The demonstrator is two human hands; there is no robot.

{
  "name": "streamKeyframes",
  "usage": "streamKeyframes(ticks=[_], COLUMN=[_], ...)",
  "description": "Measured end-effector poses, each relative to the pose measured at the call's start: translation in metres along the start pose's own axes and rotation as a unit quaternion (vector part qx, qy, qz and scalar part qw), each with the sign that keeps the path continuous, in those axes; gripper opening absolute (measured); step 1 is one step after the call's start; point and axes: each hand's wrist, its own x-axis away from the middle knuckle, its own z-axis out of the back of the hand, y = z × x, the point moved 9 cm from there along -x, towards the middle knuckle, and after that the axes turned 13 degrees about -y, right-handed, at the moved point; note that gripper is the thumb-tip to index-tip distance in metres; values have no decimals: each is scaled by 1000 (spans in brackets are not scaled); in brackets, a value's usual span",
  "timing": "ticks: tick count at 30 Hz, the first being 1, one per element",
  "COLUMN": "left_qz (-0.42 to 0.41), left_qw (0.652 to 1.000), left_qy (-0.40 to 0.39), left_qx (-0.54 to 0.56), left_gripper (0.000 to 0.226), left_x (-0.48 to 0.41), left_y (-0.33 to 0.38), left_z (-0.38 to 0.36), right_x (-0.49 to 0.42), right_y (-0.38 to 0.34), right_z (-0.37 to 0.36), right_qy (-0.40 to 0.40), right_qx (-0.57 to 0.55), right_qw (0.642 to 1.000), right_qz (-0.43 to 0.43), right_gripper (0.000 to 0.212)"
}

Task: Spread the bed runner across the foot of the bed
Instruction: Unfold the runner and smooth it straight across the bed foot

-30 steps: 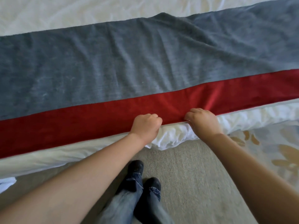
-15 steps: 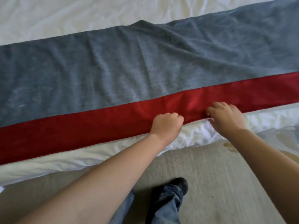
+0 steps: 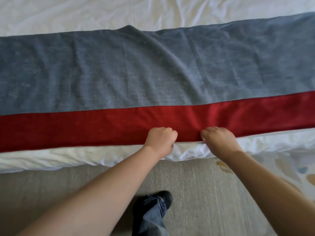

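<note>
— Where the fingers (image 3: 167, 130) of the left hand (image 3: 160, 142) curl under into a fist, what are they closed on?

— On the near edge of the bed runner (image 3: 136, 74), right at its red band (image 3: 85, 130). The knuckles sit on the red cloth, and the heel of the hand is over the white bedding (image 3: 51, 159) just behind them.

— And the right hand (image 3: 219, 140)?

— Just beside the left, with a short gap of red edge between them. Its fingers (image 3: 207, 132) are bent and bunched together over that same edge, gripping it. The thumb is hidden, so I cannot tell how it lies.

— Where does the runner go from there?

— It runs out flat to both sides of the fingers, across the whole bed. Beyond the fingertips comes the red band, then the wide grey part. Creases fan away from above the right hand toward a small hump in the far edge. White sheet (image 3: 68, 14) lies past that.

— And back toward the wrists?

— The bedding drops over the bed's edge to beige carpet (image 3: 196, 193). Between the forearms stands a dark shoe (image 3: 164, 198) with a jeans leg (image 3: 151, 218). Outside the right forearm lies a patterned rug (image 3: 300, 169)
</note>
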Motion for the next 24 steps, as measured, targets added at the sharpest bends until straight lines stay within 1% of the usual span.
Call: streamKeyframes(ticks=[4, 6, 8, 12, 16, 18, 21, 24], left_qz=[-14, -22, -31, -42, -27, -26, -54, -87], left_qw=[1000, 999, 999, 997, 999, 999, 998, 996], left_qy=[14, 23, 36, 58, 43, 37, 34, 37], left_qx=[-14, -15, -15, -12, -14, -14, -7, -1], left_gripper=[7, 7, 9, 13, 14, 14, 6, 9], left_x=[-12, -23, -34, -57, -67, -69, -77, -91], left_y=[19, 35, 55, 96, 115, 115, 122, 141], left_z=[11, 16, 22, 28, 19, 16, 20, 27], right_x=[3, 6, 11, 25, 38, 38, 38, 41], right_y=[23, 43, 68, 116, 136, 134, 139, 156], right_z=[4, 4, 4, -4, -26, -33, -32, -32], right_qy=[31, 42, 49, 53, 34, 34, 47, 46], right_qx=[6, 5, 9, 13, -19, -29, -57, -57], right_qw=[999, 999, 999, 997, 996, 996, 995, 996], right_qz=[21, 17, -1, -54, -84, -79, -60, -43], right_gripper=[15, 20, 21, 15, 20, 22, 21, 16])
